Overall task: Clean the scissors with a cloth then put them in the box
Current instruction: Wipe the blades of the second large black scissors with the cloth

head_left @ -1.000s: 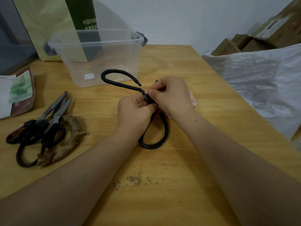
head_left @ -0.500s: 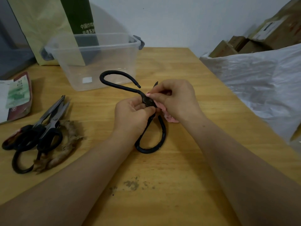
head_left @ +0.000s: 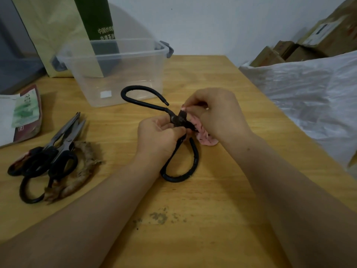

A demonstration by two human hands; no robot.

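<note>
Black scissors (head_left: 179, 169) with big looped handles lie spread open at the table's middle. My left hand (head_left: 158, 136) grips them at the pivot. My right hand (head_left: 216, 115) holds a pink cloth (head_left: 204, 137) against the blades, which are mostly hidden under its fingers; one short dark blade shows by the fingertips. A clear plastic box (head_left: 116, 72) with grey latches stands empty behind the scissors.
Several more scissors (head_left: 56, 151) lie heaped at the left on a brown furry scrap (head_left: 83, 171). A packet (head_left: 25, 115) lies at the left edge, a paper bag (head_left: 63, 31) behind the box, and a white plastic sheet (head_left: 309, 93) with cardboard boxes at the right. Dirt specks (head_left: 160, 217) mark the wood.
My right hand has slid with the cloth to the right along the blades, so more pink cloth shows beneath it. My left hand keeps its hold at the pivot.
</note>
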